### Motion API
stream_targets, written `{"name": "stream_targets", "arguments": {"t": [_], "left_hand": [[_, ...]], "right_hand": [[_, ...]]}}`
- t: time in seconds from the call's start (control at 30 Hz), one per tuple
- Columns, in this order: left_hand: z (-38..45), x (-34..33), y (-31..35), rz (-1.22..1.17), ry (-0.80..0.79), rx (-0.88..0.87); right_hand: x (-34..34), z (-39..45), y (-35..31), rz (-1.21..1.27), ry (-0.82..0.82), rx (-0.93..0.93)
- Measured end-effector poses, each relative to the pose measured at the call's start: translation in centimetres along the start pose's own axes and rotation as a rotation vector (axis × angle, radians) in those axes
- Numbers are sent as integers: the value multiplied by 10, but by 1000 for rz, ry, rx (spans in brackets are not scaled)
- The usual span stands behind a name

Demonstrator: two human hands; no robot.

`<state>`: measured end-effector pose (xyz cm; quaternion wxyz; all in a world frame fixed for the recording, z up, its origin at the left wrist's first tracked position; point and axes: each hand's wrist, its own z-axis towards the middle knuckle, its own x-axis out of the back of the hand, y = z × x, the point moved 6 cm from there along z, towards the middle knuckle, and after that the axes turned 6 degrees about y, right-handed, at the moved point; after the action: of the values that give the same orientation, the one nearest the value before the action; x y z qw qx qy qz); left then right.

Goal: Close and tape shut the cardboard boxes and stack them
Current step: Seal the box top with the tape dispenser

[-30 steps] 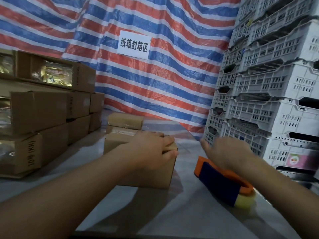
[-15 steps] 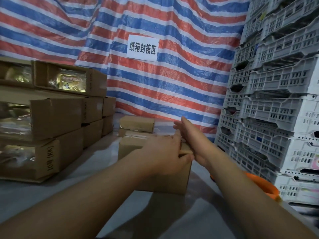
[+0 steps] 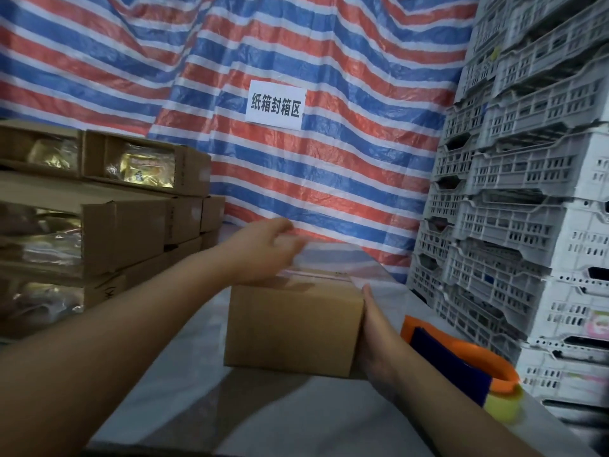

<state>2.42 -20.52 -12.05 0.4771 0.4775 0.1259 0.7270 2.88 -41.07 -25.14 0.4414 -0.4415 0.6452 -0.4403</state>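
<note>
Cardboard box (image 3: 291, 328) sits near the middle of the grey table (image 3: 270, 420), flaps closed, a strip of tape visible along its top seam; it appears slightly raised at the near edge, though contact with the table cannot be confirmed. Left hand (image 3: 263, 255) lies over the box's far left top corner, fingers relaxed and blurred, extended rather than clenched; right hand (image 3: 374, 328) lies flat against the box's right side, fingers straight, pressing rather than gripping. Tape dispenser (image 3: 461, 364), orange and dark blue with a yellow end, rests on the table to the right of the box, apart from both hands. Stacked boxes (image 3: 99, 225) stand at left; white plastic crates (image 3: 527, 209) at right; a striped tarpaulin (image 3: 329, 179) with a paper sign (image 3: 275, 105) behind.
</note>
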Motion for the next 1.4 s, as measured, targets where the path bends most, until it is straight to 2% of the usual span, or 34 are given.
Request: {"name": "stream_targets", "arguments": {"t": [0.07, 0.1, 0.13, 0.2, 0.23, 0.33, 0.43, 0.53, 0.6, 0.7, 0.8, 0.93, 1.03, 1.1, 1.17, 1.23, 1.3, 1.4], "left_hand": [[-1, 18, -31, -164, 182, 78], [3, 20, -46, -208, 220, 132], [-2, 15, -66, -263, 155, 182], [-17, -4, -94, -313, 27, 299], [-32, -13, -100, -298, -10, 288], [-69, -31, -90, -358, 39, 247], [-71, -35, -89, -403, 82, 201], [-58, -34, -89, -416, 152, 246], [-47, -32, -86, -363, 221, 290], [-15, -29, -80, -337, 258, 424], [9, -40, -83, -438, 170, 623], [11, -59, -96, -637, 89, 722], [12, -65, -105, -621, 47, 682], [12, -61, -108, -483, 49, 617], [13, -56, -105, -275, 39, 411], [10, -52, -96, 17, -28, 114], [11, -54, -89, 337, -61, -112], [28, -63, -89, 504, -19, -180]], "right_hand": [[4, -3, -17, -39, 70, 159], [5, -10, -28, -64, 124, 276], [4, -20, -35, -98, 127, 370], [0, -31, -26, -150, 124, 366], [-3, -34, -19, -174, 117, 327], [-15, -45, -4, -240, -18, 417], [-14, -43, -4, -242, -3, 459], [-11, -38, -9, -428, 74, 506], [-6, -33, -25, -579, 236, 569], [-1, -13, -52, -642, 404, 465], [2, 16, -65, -567, 387, 213], [14, 38, -58, -460, 322, 118], [25, 46, -49, -482, 372, 136], [26, 40, -51, -648, 457, 277], [15, 24, -57, -889, 437, 586], [-3, 3, -58, -1170, 315, 818], [-11, 0, -56, -1398, 219, 837], [-16, 3, -67, -1603, 260, 749]]}}
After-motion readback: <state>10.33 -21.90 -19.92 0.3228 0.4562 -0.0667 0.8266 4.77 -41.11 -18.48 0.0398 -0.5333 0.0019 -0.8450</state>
